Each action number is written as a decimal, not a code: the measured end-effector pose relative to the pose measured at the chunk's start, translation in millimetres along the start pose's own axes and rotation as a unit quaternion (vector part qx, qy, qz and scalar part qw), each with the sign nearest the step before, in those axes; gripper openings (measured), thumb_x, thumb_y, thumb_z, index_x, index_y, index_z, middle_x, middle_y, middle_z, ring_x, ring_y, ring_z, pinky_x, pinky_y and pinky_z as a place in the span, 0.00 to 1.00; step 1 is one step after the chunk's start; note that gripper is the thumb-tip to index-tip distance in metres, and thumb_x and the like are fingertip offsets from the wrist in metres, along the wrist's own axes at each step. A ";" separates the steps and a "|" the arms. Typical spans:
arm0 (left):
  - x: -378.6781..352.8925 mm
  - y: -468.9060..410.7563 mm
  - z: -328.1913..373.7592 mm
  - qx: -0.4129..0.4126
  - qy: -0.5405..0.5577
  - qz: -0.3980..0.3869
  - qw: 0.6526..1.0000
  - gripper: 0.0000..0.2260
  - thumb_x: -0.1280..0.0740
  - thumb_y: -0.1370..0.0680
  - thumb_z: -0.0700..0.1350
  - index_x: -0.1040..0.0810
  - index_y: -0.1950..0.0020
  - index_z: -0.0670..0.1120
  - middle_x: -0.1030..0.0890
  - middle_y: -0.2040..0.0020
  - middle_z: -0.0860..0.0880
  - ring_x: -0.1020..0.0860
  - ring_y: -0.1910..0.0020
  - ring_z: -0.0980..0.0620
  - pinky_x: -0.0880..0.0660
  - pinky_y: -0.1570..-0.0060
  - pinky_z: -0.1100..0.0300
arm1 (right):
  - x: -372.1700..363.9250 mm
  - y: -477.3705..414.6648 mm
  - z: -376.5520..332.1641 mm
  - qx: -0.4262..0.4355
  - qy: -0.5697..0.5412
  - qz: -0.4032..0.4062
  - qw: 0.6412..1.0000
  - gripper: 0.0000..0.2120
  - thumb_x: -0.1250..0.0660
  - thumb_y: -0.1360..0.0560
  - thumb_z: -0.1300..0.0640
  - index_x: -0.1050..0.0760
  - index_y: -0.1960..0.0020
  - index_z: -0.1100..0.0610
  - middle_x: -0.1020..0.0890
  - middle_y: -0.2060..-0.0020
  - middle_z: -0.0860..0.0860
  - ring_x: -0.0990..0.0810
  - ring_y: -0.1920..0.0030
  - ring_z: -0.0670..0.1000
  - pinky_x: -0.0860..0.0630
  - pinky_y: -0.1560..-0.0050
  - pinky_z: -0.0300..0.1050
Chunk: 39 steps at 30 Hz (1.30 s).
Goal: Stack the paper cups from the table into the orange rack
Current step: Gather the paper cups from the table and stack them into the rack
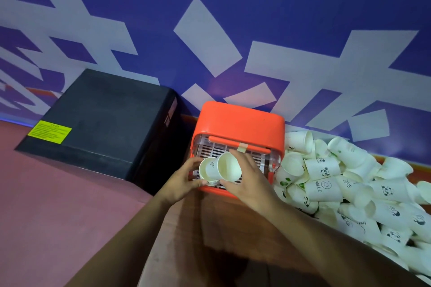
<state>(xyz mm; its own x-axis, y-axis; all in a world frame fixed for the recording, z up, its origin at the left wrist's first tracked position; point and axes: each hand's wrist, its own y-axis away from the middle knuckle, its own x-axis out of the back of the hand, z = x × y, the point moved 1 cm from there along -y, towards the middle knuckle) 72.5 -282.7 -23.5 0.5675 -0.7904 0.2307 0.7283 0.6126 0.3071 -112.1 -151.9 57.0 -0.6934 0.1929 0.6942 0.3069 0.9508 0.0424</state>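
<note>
Left hand was seen curled round a short stack, mouth toward camera | right hand was wrapped round one tilted cup, touching the stack | both were held at the rack front | pile was noted on the table, right of rack | box left.

Rack on table between box at left and cup pile at right

Two white paper cups tilted before orange rack; cup pile right.
</note>
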 end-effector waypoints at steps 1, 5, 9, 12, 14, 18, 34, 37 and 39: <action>0.9 -0.6 0.9 -0.005 0.003 0.001 1.000 0.25 0.26 0.25 0.38 0.28 0.31 0.51 0.21 0.35 0.58 0.26 0.32 0.59 0.29 0.35 0.63 | -3.0 -1.6 0.8 0.009 0.022 -0.003 1.000 0.37 0.25 0.31 0.48 0.37 0.26 0.49 0.30 0.35 0.46 0.27 0.37 0.47 0.26 0.42 0.44; 2.7 -4.3 0.6 -0.020 0.009 0.011 1.000 0.21 0.31 0.22 0.36 0.26 0.29 0.48 0.20 0.35 0.52 0.23 0.34 0.55 0.28 0.33 0.58 | -13.2 -10.3 -0.8 0.030 0.136 -0.032 0.990 0.37 0.27 0.29 0.46 0.38 0.24 0.50 0.30 0.38 0.50 0.26 0.38 0.53 0.26 0.45 0.47; -4.1 -7.2 -0.5 -0.008 0.019 0.001 1.000 0.17 0.34 0.19 0.39 0.23 0.31 0.50 0.19 0.36 0.54 0.22 0.35 0.56 0.27 0.34 0.59 | -28.3 -21.5 1.2 -0.048 0.144 -0.109 0.982 0.40 0.26 0.29 0.48 0.42 0.23 0.47 0.35 0.31 0.51 0.27 0.35 0.56 0.27 0.41 0.49; -9.0 -7.7 -3.8 -0.005 0.040 0.006 0.999 0.15 0.35 0.18 0.40 0.23 0.32 0.53 0.18 0.37 0.55 0.21 0.36 0.55 0.25 0.36 0.59 | -36.7 -26.0 6.8 -0.062 0.105 -0.122 0.985 0.43 0.24 0.31 0.52 0.43 0.22 0.48 0.32 0.30 0.49 0.29 0.32 0.53 0.30 0.38 0.47; -10.9 -6.5 -3.9 -0.001 0.047 0.016 0.999 0.15 0.35 0.18 0.41 0.23 0.33 0.54 0.18 0.38 0.54 0.20 0.37 0.54 0.24 0.38 0.59 | -36.8 -26.6 9.9 -0.069 0.083 -0.115 0.988 0.45 0.23 0.31 0.52 0.44 0.22 0.48 0.33 0.28 0.48 0.31 0.30 0.52 0.32 0.37 0.45; -15.6 4.1 -7.6 0.025 0.059 0.086 0.994 0.12 0.34 0.19 0.40 0.21 0.37 0.50 0.17 0.41 0.50 0.19 0.41 0.53 0.22 0.38 0.51 | -28.2 -14.6 14.1 -0.106 0.046 -0.126 0.985 0.48 0.24 0.30 0.51 0.51 0.20 0.51 0.36 0.25 0.52 0.33 0.28 0.54 0.34 0.33 0.48; -161.2 36.1 30.8 -0.067 -0.165 -0.071 0.981 0.11 0.32 0.24 0.44 0.25 0.43 0.50 0.24 0.45 0.53 0.23 0.47 0.58 0.27 0.46 0.62 | 72.6 143.2 142.1 -0.207 0.202 -0.017 0.957 0.22 0.30 0.28 0.53 0.26 0.37 0.60 0.26 0.42 0.56 0.26 0.41 0.59 0.26 0.41 0.54; -206.4 18.7 43.4 -0.106 -0.242 -0.105 0.959 0.19 0.32 0.25 0.43 0.28 0.34 0.48 0.29 0.37 0.50 0.26 0.39 0.52 0.28 0.39 0.59 | 74.7 157.3 156.7 -0.195 0.253 -0.001 0.948 0.20 0.28 0.31 0.53 0.23 0.42 0.61 0.24 0.47 0.57 0.24 0.45 0.59 0.23 0.44 0.55; -232.6 6.2 50.4 -0.123 -0.297 -0.071 0.944 0.23 0.34 0.25 0.40 0.30 0.30 0.45 0.31 0.33 0.46 0.29 0.35 0.47 0.28 0.36 0.55 | 77.8 163.4 160.9 -0.192 0.285 0.002 0.939 0.18 0.27 0.32 0.53 0.22 0.45 0.60 0.23 0.48 0.56 0.24 0.45 0.58 0.23 0.46 0.53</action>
<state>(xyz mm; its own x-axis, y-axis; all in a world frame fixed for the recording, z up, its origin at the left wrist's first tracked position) -74.3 -95.4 -28.8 0.1958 -0.6839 0.7028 0.8892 0.4260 0.1668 -220.7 57.5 2.3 -0.2636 -0.0684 0.9622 0.5981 0.7710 0.2187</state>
